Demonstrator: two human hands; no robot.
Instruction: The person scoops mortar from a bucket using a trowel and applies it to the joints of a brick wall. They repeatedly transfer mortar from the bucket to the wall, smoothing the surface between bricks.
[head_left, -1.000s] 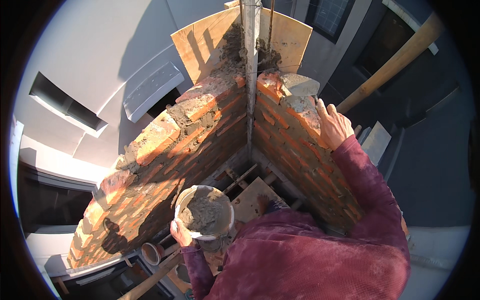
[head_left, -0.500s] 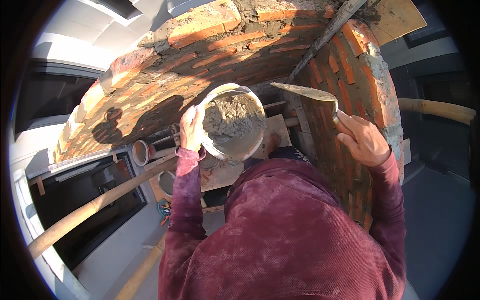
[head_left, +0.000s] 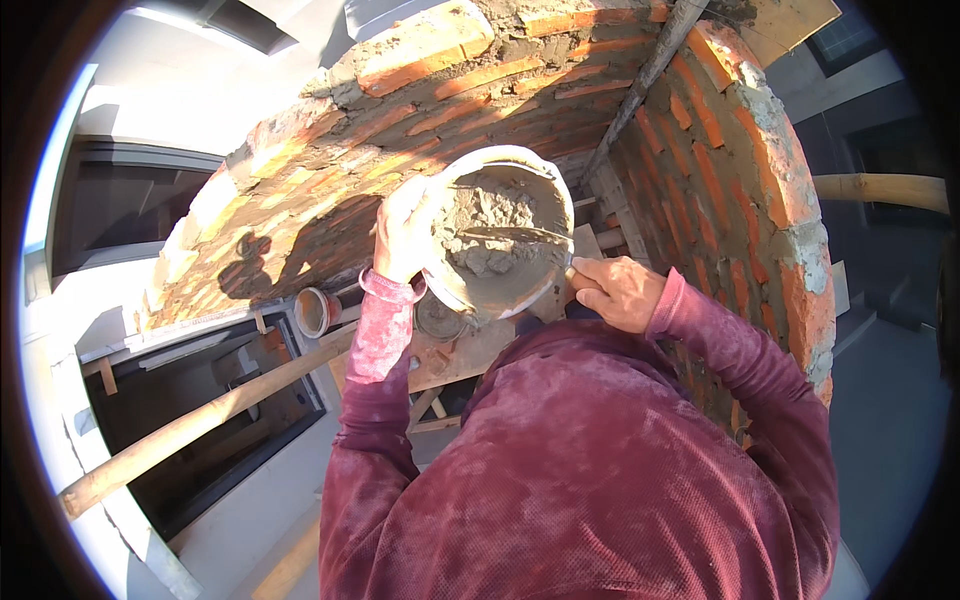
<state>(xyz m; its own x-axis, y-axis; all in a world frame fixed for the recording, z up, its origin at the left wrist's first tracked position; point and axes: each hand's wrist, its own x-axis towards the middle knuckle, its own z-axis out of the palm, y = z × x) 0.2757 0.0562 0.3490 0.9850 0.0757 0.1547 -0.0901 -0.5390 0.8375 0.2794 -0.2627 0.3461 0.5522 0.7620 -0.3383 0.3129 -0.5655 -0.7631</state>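
Observation:
My left hand [head_left: 402,232] grips the left rim of a round bucket [head_left: 562,190], holding it up and tilted toward me. Wet grey mortar [head_left: 490,210] lies inside, lumpy on top and smeared along the wall. From the right, my right hand [head_left: 622,290] is closed round the handle of a trowel [head_left: 515,234]. Its blade reaches over the bucket's right rim and rests in the mortar, partly sunk or coated, so its edges are hard to make out. Fingers of the left hand behind the rim are hidden.
A brick wall [head_left: 440,120] with mortar joints curves across the front; another brick wall [head_left: 720,190] stands close at right. A bamboo pole [head_left: 210,418] crosses at left. Below are a second bucket [head_left: 316,312], a mortar-filled container [head_left: 438,318] and a wooden board [head_left: 470,352].
My right hand has swung left and down, bringing the trowel from the air beside the right wall into the bucket's mortar. In the picture, the bucket sits slightly further right and higher.

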